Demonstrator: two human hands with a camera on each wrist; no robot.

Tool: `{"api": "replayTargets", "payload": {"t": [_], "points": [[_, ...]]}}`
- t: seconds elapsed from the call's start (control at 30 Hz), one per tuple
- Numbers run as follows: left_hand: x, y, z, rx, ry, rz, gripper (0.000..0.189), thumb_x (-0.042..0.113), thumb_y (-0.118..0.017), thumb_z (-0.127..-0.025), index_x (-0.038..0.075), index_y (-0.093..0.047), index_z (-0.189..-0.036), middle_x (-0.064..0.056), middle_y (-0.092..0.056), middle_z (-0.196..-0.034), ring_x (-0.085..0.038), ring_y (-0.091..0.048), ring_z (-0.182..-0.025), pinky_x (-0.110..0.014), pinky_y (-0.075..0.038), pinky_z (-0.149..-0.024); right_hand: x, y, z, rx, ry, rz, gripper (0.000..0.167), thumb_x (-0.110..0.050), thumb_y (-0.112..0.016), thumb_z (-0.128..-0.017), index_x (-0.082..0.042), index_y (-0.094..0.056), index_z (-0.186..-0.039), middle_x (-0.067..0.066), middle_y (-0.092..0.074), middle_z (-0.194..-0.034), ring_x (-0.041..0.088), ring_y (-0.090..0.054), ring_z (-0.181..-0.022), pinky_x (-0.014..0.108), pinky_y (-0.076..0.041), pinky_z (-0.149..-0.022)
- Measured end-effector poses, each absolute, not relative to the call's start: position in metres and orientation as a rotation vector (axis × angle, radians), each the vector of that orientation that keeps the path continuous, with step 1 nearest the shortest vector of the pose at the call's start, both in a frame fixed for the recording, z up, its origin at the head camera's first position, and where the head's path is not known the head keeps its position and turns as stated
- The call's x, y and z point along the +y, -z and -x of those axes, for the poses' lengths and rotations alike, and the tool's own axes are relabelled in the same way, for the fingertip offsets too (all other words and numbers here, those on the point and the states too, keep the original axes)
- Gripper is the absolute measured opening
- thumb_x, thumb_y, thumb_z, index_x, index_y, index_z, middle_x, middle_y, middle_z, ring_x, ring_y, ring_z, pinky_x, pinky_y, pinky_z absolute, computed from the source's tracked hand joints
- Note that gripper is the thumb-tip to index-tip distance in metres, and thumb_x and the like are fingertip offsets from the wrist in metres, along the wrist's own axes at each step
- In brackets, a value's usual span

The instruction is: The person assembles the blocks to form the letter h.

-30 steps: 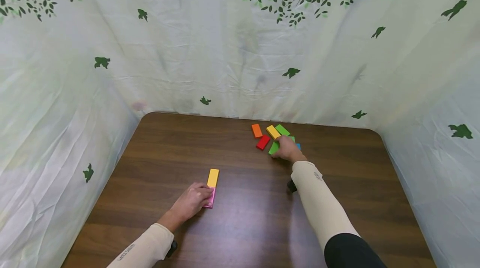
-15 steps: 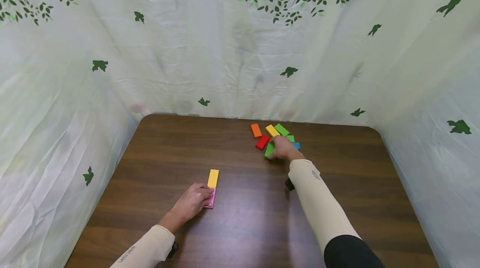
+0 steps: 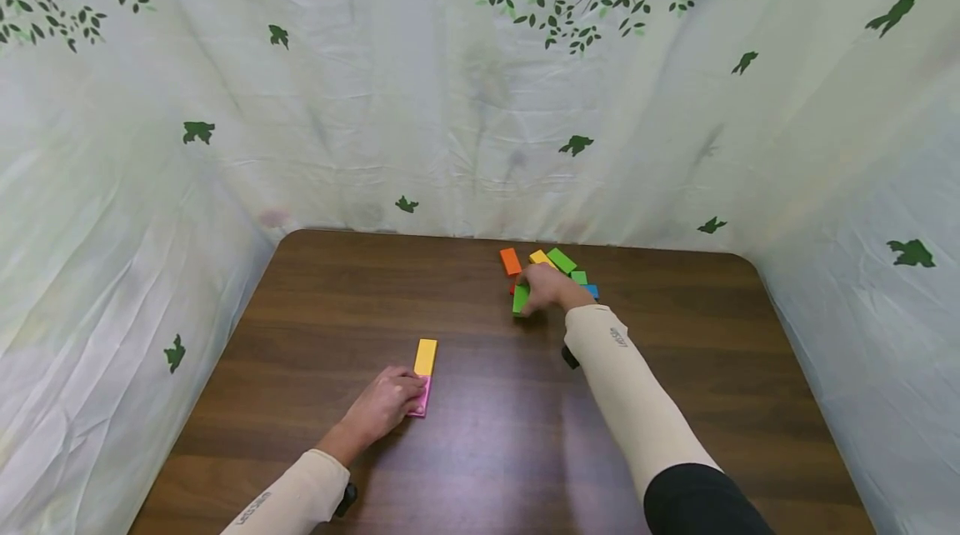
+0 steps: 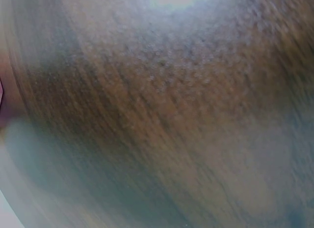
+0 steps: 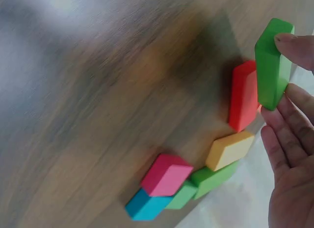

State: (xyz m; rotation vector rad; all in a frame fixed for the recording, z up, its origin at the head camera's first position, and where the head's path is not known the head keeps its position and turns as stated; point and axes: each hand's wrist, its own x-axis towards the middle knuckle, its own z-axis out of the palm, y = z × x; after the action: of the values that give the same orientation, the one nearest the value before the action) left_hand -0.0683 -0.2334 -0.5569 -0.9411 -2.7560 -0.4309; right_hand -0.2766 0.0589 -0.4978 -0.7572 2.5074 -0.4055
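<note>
With twelve o'clock at the far edge of the brown wood-grained table (image 3: 480, 468), we had our left hand (image 3: 382, 403) toward nine, fingers bent over a flat pink rectangular block (image 3: 422, 398); we could not tell whether they pinched or only pressed it. A longish yellow rectangular block (image 3: 425, 357) lay end to end with it, at twelve.

Farther right, an orange rectangular block (image 3: 510, 262) lay at ten o'clock from our right hand (image 3: 553, 287). At nine, that hand's thumb and fingers were clamped on a bright green rectangular block (image 5: 271, 66), which partly covered a red rectangular block (image 5: 242, 95). Around the hand lay a second yellow block (image 3: 539, 257) toward eleven, a second green block (image 3: 562, 260) past twelve, a paler green block (image 3: 578, 277) near two and a blue block (image 3: 591, 291) at three. The right wrist view showed a deep-pink block (image 5: 166, 175) just beside the blue one.
</note>
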Motion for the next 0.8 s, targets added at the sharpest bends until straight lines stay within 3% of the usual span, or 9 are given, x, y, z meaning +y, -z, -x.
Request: {"api": "replayTargets", "payload": {"t": [0.4, 0.8], "points": [[-0.237, 0.561, 0.07, -2.646, 0.461, 1.028, 0.02, 0.007, -0.084, -0.068, 0.002, -0.076, -0.085, -0.006, -0.074, -0.089, -0.024, -0.065, -0.085, -0.038, -0.053, -0.077, 0.015, 0.499, 0.274, 2.502, 0.372, 0.895, 0.053, -0.018, -0.08, -0.074, 0.0, -0.064, -0.121, 0.009, -0.066, -0.108, 0.021, -0.057, -0.092, 0.032, -0.049, -0.085], [-0.238, 0.562, 0.07, -2.668, 0.473, 1.003, 0.023, 0.01, -0.083, -0.07, 0.002, -0.076, -0.09, -0.006, -0.074, -0.092, -0.023, -0.064, -0.087, -0.036, -0.052, -0.078, -0.025, 0.505, 0.269, 2.514, 0.35, 0.875, 0.052, -0.02, -0.08, -0.075, -0.004, -0.064, -0.122, 0.006, -0.062, -0.113, 0.021, -0.05, -0.101, 0.031, -0.046, -0.088]]}}
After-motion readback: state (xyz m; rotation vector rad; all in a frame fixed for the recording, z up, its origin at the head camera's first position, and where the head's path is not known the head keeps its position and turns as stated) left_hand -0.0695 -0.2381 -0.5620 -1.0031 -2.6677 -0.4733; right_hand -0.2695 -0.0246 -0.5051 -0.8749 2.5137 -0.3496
